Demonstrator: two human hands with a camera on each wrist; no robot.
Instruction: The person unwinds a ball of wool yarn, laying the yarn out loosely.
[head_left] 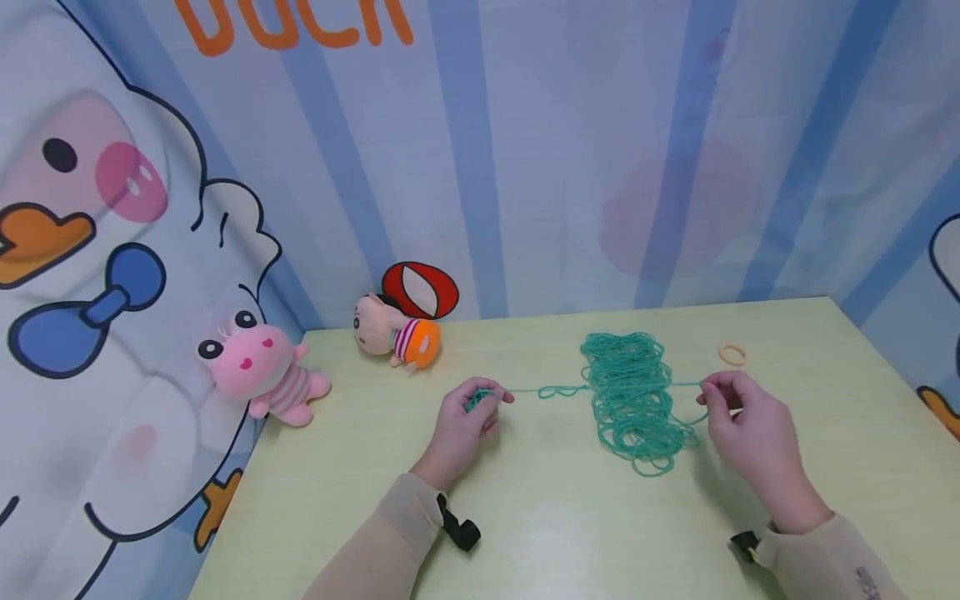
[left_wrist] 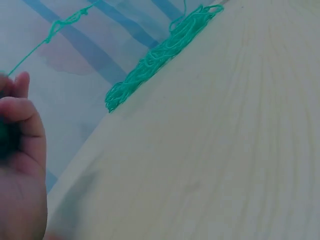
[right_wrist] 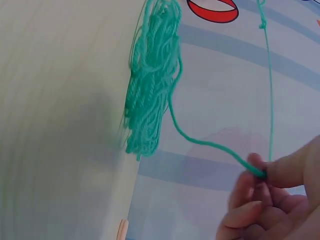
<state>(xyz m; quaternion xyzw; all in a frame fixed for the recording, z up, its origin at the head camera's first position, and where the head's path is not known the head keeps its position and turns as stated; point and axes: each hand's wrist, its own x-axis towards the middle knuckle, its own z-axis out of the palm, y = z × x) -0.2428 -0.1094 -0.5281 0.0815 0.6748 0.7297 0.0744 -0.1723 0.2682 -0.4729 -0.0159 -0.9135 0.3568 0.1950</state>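
A loose heap of green yarn (head_left: 633, 400) lies on the table between the two hands. My left hand (head_left: 467, 421) curls around a small wad of the yarn, partly hidden by the fingers. From it a strand runs rightward above the heap, with a looped tangle (head_left: 562, 390) partway along. My right hand (head_left: 753, 429) pinches that strand between thumb and fingertips, right of the heap. In the right wrist view, a slack length of yarn (right_wrist: 215, 145) also drops from the pinch to the heap (right_wrist: 155, 80).
A tan ring (head_left: 732, 355) lies on the table (head_left: 570, 533) behind the right hand. At the back left are a pink plush toy (head_left: 262, 367) and a smaller doll in orange shorts (head_left: 397, 333). A printed curtain (head_left: 525, 167) hangs behind.
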